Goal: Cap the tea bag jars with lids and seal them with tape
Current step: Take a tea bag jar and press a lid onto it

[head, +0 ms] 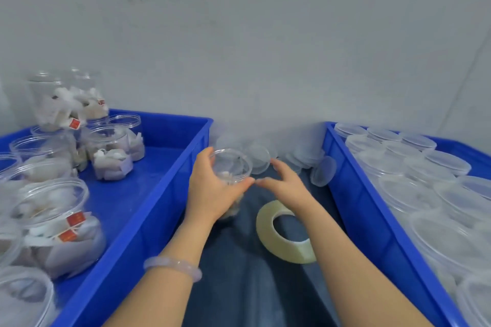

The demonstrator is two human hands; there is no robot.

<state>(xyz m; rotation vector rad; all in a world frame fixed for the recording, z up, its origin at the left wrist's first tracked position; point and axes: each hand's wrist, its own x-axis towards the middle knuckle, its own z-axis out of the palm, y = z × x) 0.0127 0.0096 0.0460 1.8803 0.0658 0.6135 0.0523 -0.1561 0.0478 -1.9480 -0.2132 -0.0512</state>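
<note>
My left hand [212, 188] grips an open clear jar of tea bags [230, 167] between the two blue bins, thumb and fingers curled round its rim. My right hand [285, 183] reaches past it towards a clear lid [259, 158] lying just behind the jar; its fingers are spread and hold nothing. A roll of clear tape [284, 231] lies on the dark cloth under my right wrist, partly hidden by the forearm.
The left blue bin [164, 194] holds several uncapped jars of tea bags [53, 220]. The right blue bin [353, 194] holds several capped jars [425, 180]. Loose clear lids [321, 171] pile at the back against the grey wall.
</note>
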